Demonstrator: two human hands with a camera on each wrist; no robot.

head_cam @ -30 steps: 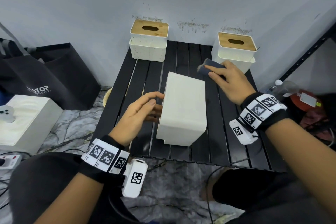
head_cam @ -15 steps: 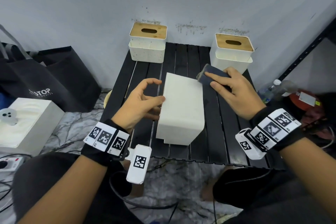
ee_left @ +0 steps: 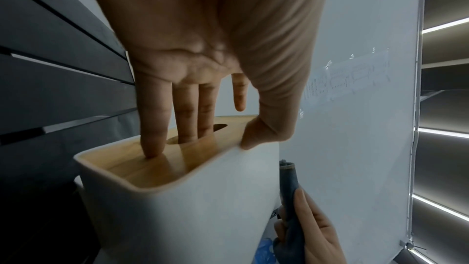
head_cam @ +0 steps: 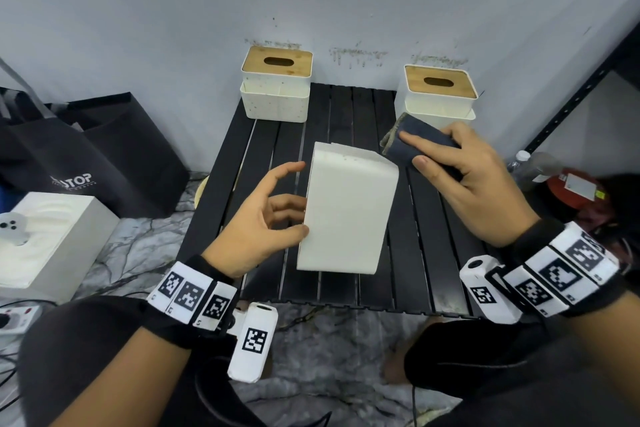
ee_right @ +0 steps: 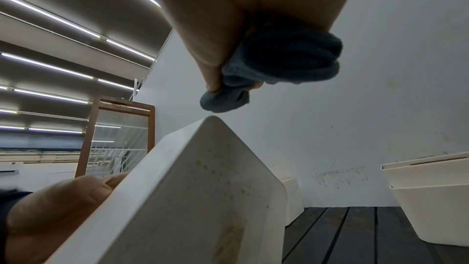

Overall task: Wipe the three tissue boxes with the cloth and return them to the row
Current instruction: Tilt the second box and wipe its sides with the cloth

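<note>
Tissue box [head_cam: 346, 208], mid table [head_cam: 429, 274], on its side: L hand [head_cam: 258, 229] grips wood lid; R hand [head_cam: 474, 180] clutches cloth [head_cam: 420, 144] just right.

Between the two upright tissue boxes at the wall, the left one [head_cam: 276, 87] and the right one [head_cam: 437, 95], a gap of bare black slatted table [head_cam: 349, 114] lies open. The tipped tissue box [head_cam: 346, 215] fills the table's middle; narrow strips of slats remain free beside it.
</note>
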